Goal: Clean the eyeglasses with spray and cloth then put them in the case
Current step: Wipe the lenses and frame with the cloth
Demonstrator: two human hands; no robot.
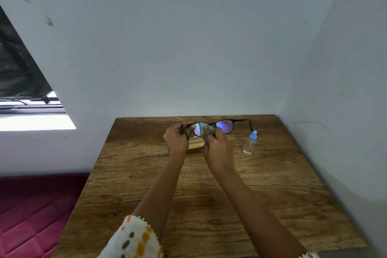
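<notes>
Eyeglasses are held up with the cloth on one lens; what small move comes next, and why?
Probably slide the cloth across to the other lens. The right hand pinches it over the lens nearer the left hand, which holds the eyeglasses at that end; the far lens is uncovered, showing only a blue glare.

The left hand (178,136) grips the eyeglasses (224,126) while the right hand (217,148) presses a grey cloth (204,129) on one lens.
</notes>
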